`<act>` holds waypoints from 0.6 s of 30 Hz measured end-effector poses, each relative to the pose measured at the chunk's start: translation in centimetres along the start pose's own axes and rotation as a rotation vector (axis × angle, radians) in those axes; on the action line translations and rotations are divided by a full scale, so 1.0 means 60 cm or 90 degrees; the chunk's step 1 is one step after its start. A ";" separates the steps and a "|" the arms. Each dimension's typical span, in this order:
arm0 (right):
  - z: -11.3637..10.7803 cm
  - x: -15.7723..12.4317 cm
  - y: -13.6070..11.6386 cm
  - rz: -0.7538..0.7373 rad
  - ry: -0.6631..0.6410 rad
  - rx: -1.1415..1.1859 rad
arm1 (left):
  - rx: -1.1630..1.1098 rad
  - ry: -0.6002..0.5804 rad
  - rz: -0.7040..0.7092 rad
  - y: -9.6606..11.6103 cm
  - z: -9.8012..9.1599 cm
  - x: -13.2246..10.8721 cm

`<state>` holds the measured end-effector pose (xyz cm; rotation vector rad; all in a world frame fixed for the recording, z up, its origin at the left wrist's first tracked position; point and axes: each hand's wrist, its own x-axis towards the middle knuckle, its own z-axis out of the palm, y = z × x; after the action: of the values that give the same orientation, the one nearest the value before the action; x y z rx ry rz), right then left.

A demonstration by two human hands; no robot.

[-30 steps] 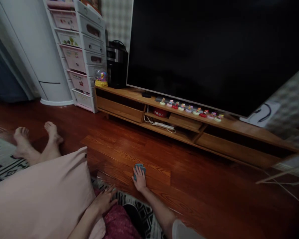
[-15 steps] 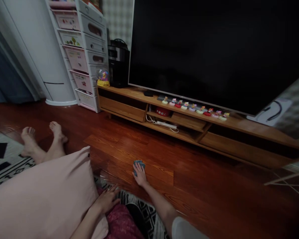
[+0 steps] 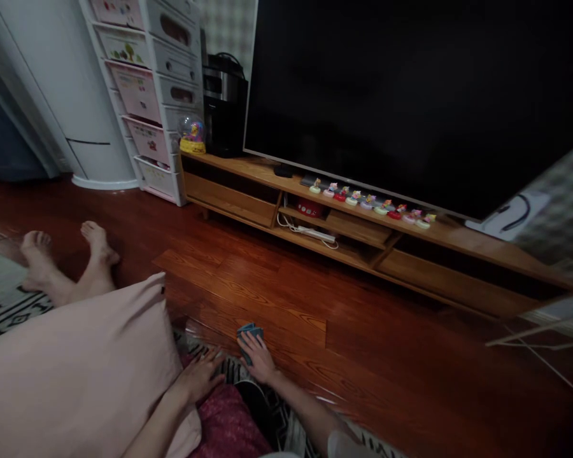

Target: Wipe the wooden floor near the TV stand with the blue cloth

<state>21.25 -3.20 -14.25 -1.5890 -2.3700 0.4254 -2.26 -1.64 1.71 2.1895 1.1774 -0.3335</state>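
My right hand [image 3: 256, 357] lies palm down on the wooden floor [image 3: 286, 299] with its fingers over a small stack of blue cards [image 3: 248, 331], gripping them at the rug's edge. My left hand [image 3: 201, 375] rests flat, fingers spread, on the patterned rug [image 3: 239, 375] beside a large pink pillow [image 3: 71, 369] that lies across my lap. My bare feet [image 3: 64, 245] stretch out to the left.
A long low wooden TV stand [image 3: 363, 235] carries a big dark screen [image 3: 401, 95], a row of small figurines [image 3: 370, 203] and a snow globe [image 3: 192, 135]. A white drawer tower [image 3: 148, 95] stands at the left. A thin white rack leg [image 3: 535, 334] reaches in from the right.
My right hand has slid the blue cards back across the floor toward me and to the left, up to the rug's edge. The left hand has stayed in place.
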 end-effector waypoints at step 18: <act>0.027 -0.038 -0.010 0.061 0.042 -0.034 | -0.001 0.003 -0.006 0.005 -0.005 -0.003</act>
<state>20.97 -5.70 -15.63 -1.7183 -2.2827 0.3255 -2.11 -1.71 2.13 2.1846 1.1903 -0.3312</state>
